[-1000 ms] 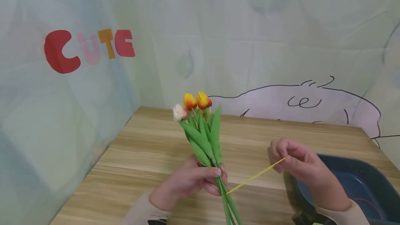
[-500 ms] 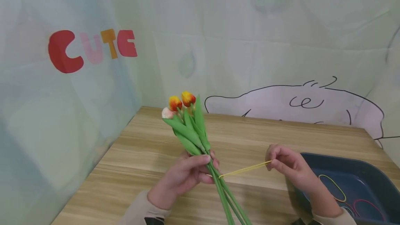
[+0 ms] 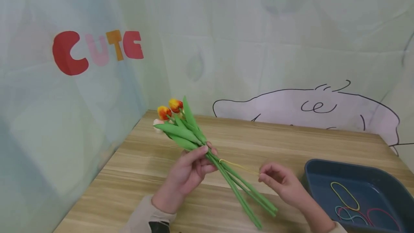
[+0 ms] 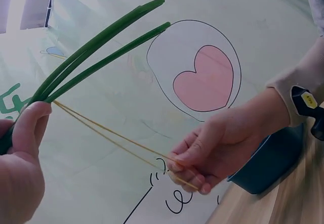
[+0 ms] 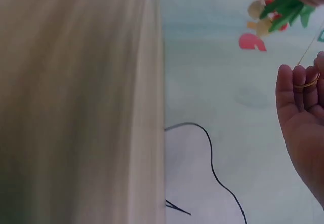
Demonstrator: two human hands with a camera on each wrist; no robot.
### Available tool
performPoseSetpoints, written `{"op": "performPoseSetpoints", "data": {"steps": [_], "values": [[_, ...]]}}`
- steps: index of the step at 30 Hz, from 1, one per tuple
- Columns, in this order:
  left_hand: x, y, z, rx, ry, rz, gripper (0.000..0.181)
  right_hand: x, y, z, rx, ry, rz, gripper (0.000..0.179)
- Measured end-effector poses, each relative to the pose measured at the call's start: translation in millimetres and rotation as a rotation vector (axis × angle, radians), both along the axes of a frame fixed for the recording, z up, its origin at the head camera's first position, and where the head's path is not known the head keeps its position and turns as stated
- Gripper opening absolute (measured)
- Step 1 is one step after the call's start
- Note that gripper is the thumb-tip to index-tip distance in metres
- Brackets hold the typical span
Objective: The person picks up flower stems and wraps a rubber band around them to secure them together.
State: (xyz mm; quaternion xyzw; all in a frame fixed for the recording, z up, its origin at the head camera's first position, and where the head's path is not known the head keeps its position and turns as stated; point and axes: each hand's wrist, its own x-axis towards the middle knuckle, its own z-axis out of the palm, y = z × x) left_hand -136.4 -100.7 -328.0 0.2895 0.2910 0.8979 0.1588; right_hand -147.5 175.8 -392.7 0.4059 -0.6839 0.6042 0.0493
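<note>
My left hand (image 3: 191,170) grips a bunch of artificial tulips (image 3: 182,132) by the upper stems, just under the leaves. Orange-yellow and pale pink blooms point up and left, and the stem ends slant down to the right. A thin yellow rubber band (image 3: 240,166) is looped at the stems just below the left hand and stretches across to my right hand (image 3: 281,182). In the left wrist view the rubber band (image 4: 111,135) runs as two taut strands to the right hand's curled fingers (image 4: 195,155), which hold its other end.
At the right of the wooden table (image 3: 136,175) stands a dark blue tray (image 3: 355,164). Several coloured rubber bands (image 3: 346,197) lie in it. Printed cloth walls (image 3: 226,64) close off the back and left of the table.
The tulips have tilted further left, their stem ends swinging right and up. My right hand has come left and lower, away from over the tray, still holding the rubber band.
</note>
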Motion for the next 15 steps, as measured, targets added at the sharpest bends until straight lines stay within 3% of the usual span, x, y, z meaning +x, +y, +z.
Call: {"op": "performPoseSetpoints", "data": {"steps": [5,11,15], "values": [[-1.6,-0.5,0.8,0.037,-0.057,0.041,0.025,7.2,-15.1,-7.9,0.016,-0.052,0.005,0.015],[-4.3,-1.9,0.0,0.042,-0.125,0.114,0.027,19.7,-31.1,-11.9,0.157,-0.11,-0.118,0.007],[-7.4,-2.1,-1.6,0.026,-0.168,0.183,0.028,25.2,-41.8,-15.2,0.144,-0.106,-0.029,0.008]]}}
